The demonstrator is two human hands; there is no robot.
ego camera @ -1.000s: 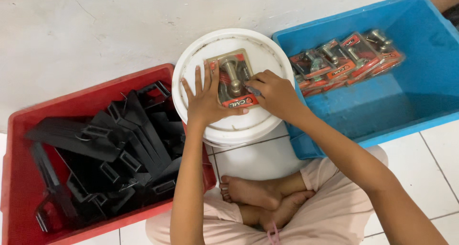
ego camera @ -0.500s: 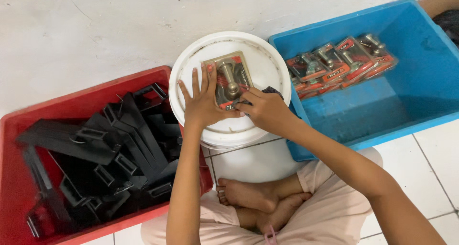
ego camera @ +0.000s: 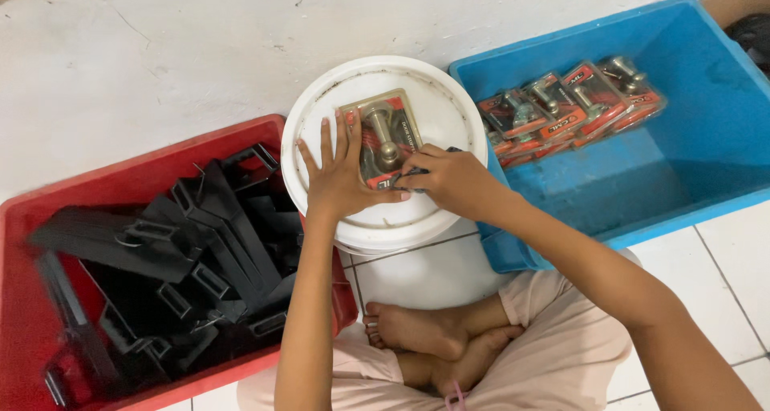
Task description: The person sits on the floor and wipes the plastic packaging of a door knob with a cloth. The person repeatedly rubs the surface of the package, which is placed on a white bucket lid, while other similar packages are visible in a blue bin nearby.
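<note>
The left hand [ego camera: 341, 174] is pressing flat, fingers spread, on the blister-packed brass bolt [ego camera: 383, 138] lying on the white bucket lid [ego camera: 425, 210], while the right hand [ego camera: 449, 178] is pinching a small dark piece at its lower edge, seemingly fitting the pack together

Bare arms, bare feet, pale pink clothing

The person is wearing light pink trousers [ego camera: 561, 355] with a small pink tie or loop [ego camera: 455, 395] showing at the lower hem. Both forearms are showing bare, with no sleeves, watch or bracelet in view. The left hand [ego camera: 341, 178] and right hand [ego camera: 453, 180] are wearing no gloves or rings; the feet [ego camera: 433, 339] are going without shoes or socks.
</note>
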